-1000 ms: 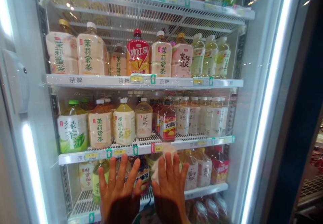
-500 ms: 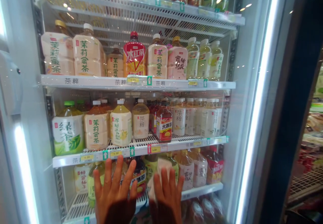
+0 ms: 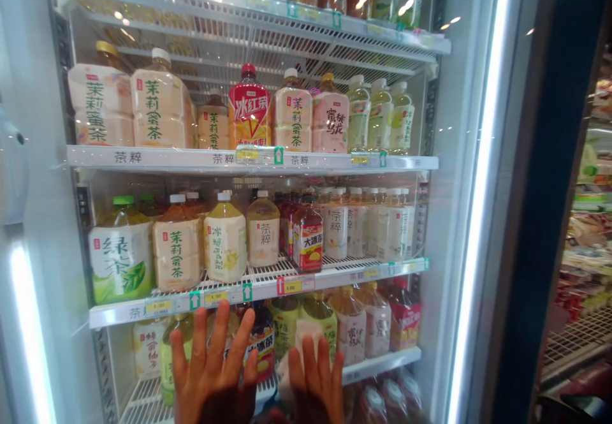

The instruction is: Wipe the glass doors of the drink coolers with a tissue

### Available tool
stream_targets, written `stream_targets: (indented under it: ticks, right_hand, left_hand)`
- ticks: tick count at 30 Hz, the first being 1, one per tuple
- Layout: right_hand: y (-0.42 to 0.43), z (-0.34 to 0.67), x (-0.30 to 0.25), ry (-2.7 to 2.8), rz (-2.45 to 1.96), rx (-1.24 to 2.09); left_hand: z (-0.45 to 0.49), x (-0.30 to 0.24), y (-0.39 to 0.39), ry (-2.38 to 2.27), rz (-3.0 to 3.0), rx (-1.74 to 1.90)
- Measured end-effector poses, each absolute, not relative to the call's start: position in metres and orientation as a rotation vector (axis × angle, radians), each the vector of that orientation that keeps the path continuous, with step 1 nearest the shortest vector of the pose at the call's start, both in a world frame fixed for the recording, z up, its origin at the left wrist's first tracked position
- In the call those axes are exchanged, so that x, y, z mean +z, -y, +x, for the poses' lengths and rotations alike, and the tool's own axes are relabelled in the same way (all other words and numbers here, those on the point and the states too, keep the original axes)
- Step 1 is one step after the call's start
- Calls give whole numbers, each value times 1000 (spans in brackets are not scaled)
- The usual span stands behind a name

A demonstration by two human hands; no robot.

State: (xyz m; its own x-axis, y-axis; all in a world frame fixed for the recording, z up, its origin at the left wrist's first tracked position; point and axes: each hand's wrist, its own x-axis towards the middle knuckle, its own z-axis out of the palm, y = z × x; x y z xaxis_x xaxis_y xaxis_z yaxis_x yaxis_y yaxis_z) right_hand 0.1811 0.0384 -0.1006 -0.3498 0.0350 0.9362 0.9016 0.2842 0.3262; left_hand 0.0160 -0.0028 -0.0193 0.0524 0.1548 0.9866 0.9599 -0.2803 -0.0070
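My left hand (image 3: 215, 373) lies flat against the glass door with its fingers spread, in front of the lower shelf, and holds nothing. Beside it, my right hand (image 3: 315, 379) has its fingers stretched out and holds a pale, crumpled cloth (image 3: 306, 329) against the glass. Part of the cloth sticks out above and left of the fingers; the rest is hidden beneath the hand. Behind the glass near my hands stand a dark tea bottle (image 3: 261, 341) and a green-labelled bottle (image 3: 319, 312).
A lit display fridge holds rows of tea bottles, such as a green tea bottle (image 3: 122, 252) and a red bottle (image 3: 249, 108), on white shelves (image 3: 268, 161). A bright light strip (image 3: 478, 207) runs down the right side. Farther right is a rack of packaged goods (image 3: 583, 239).
My right hand and the cloth have slid a little lower on the glass. My left hand is slightly lower, still flat. The view has turned slightly to the right.
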Motion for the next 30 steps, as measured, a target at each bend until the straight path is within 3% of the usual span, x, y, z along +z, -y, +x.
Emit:
stream_targets:
  ticks: [3,8,10,15,17,24,26,30]
  right_hand:
    - [-42,170,-138,1551,-892,-1182]
    - [-41,165,-24,1609,-1017,-960]
    - [-42,167,-8,1626,-986,-968]
    - [-56,162,-111,1379,-913,-1166]
    - [-59,163,-129,1319,-885,-1198]
    - [-49,185,-4,1550,-1007,-879]
    - [-52,186,-25,1539,-960,-970]
    - [-65,188,-121,1365,-721,-1321]
  left_hand:
    - [15,-20,3,1173,-1563,-1299]
    - [12,-20,-2,1104,-1528,-1275]
    - [11,-18,-4,1076,-1507,-1251]
    - [10,-16,-3,1067,-1481,-1138]
    - [11,-15,-2,1094,-1490,-1157]
    - [9,-16,-4,1061,-1482,-1157]
    - [10,-16,-5,1066,-1473,-1207]
    - [12,-17,-8,1051,-1453,-1249]
